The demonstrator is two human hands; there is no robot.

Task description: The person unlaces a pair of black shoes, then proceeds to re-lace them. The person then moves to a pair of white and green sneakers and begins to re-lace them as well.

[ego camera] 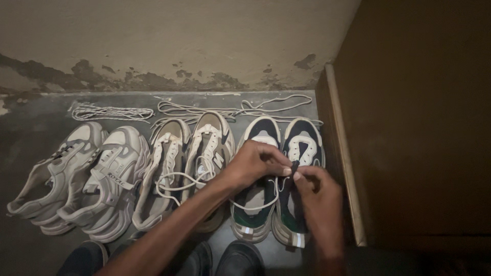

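Far off to the left of both hands, a pair of pale grey sneakers (pixel 76 179) on the dark floor (pixel 30 117), toes toward the stained wall (pixel 169 41). Beyond them, near the wall, a loose bundle of speckled laces (pixel 110 112). Closer to the hands, just left of the left forearm, a beige-and-cream pair (pixel 184 163) with a white lace (pixel 176 180) looping slack across both shoes. Further out, past that pair, more loose laces (pixel 240 108) strung along the base of the wall.

Directly under the hands, the navy-and-white pair (pixel 279 174), side by side, touching. Left hand (pixel 253 163) reaching in from lower left, fingers curled narrow, pinching a lace end over the tongue of the right-hand shoe (pixel 302 168). Right hand (pixel 319 197) coming up from below, fingertips closed on the same white lace (pixel 255 207), meeting the left hand's fingertips. A slack loop of it hanging below the left wrist, across the left-hand shoe.

Just right of the right hand, a brown wooden panel (pixel 419 128) with a pale edge strip (pixel 345 153).

Below both forearms, at the lower edge, dark rounded shoe toes (pixel 240 258).
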